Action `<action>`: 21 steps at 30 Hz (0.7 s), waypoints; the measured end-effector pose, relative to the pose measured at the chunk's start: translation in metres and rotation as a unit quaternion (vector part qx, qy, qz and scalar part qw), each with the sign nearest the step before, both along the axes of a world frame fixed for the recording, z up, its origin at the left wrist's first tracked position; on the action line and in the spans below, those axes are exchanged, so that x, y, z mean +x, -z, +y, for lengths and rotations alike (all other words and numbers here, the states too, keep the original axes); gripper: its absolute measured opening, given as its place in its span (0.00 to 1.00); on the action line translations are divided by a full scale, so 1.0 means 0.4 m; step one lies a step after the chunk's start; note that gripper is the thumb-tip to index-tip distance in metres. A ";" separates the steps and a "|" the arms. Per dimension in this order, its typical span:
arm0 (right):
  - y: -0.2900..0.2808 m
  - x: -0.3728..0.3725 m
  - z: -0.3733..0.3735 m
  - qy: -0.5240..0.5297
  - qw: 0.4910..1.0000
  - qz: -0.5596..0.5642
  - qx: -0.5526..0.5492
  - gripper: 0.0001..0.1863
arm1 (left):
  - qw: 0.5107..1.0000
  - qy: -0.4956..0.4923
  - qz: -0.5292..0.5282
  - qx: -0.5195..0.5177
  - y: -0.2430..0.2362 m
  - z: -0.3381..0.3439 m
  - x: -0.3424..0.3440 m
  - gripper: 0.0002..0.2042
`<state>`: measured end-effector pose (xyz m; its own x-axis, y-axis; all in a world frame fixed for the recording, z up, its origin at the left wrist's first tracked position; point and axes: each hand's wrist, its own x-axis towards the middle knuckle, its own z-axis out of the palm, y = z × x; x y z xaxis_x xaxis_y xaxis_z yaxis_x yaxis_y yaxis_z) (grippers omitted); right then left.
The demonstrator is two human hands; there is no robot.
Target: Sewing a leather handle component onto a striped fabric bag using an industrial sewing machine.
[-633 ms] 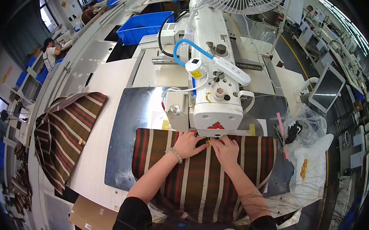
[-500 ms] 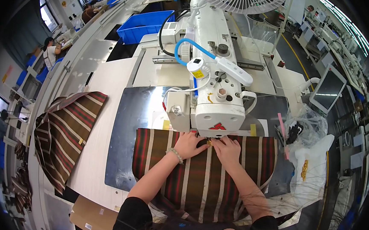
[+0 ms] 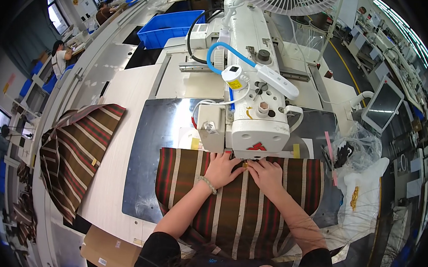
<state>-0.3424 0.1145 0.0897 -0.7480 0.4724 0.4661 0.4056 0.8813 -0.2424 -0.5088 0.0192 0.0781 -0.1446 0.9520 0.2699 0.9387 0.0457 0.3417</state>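
Striped brown, red and cream fabric [image 3: 194, 206] lies under the head of a white sewing machine [image 3: 259, 126] on a grey metal plate [image 3: 141, 178]. My left hand [image 3: 220, 171] rests on the fabric's far edge, fingers spread and reaching under the machine head, thumb toward a small gold-coloured piece [image 3: 245, 164]. My right hand [image 3: 266, 177] lies just right of that piece, fingers extended onto the fabric, fingertips touching around it. Whether either thumb presses on the piece is hard to tell. The needle area is hidden by the head.
A folded striped piece [image 3: 81, 154] lies at left, with cardboard [image 3: 111, 250] below. A blue bin [image 3: 164, 28] sits behind. At right are a screen [image 3: 382, 103], crumpled plastic [image 3: 360, 141] and a white sheet with gold pieces [image 3: 354, 198]. A co-worker [image 3: 59, 60] works at far left.
The view has shifted slightly, with the machine and both hands appearing a little farther right. My hands stay beside the gold piece on the fabric, with only slight movement.
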 end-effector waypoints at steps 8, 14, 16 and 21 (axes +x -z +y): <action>0.011 -0.016 -0.002 0.007 0.999 0.037 -0.029 0.06 | 0.996 -0.002 -0.028 0.079 -0.012 -0.017 0.010 0.14; 0.014 -0.017 -0.003 0.006 0.997 0.062 -0.048 0.04 | 0.996 -0.003 -0.031 0.079 -0.012 -0.019 0.015 0.14; 0.008 -0.018 -0.005 0.005 0.995 0.060 -0.074 0.03 | 0.996 -0.003 -0.031 0.080 -0.010 -0.020 0.015 0.14; 0.004 -0.020 -0.006 0.006 0.995 0.064 -0.079 0.03 | 0.997 -0.003 -0.019 0.081 -0.011 -0.019 0.018 0.14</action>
<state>-0.3504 0.1120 0.0882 -0.6803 0.5570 0.4764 0.3731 0.8226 -0.4290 -0.5017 0.0114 0.0825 -0.1636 0.8952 0.4146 0.9251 -0.0068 0.3797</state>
